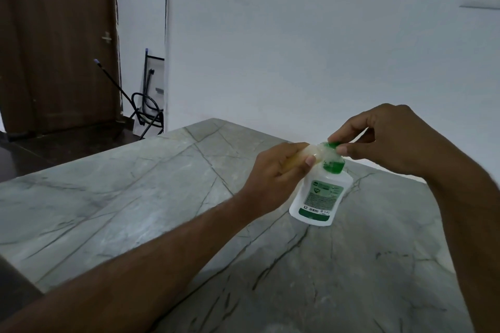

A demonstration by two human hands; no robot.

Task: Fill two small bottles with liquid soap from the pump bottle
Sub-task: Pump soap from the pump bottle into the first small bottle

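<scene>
Your left hand is curled round a small clear bottle, holding it tilted with its mouth against the green pump head. Your right hand pinches that pump head between thumb and fingertips from the 2 o'clock side. The white pump bottle stands leaning on the grey veined stone table, right of centre. A brown door and a folded black metal frame sit off at 10 o'clock

Both forearms are bare to the frame's edge; the left hand and right hand wear nothing.
</scene>
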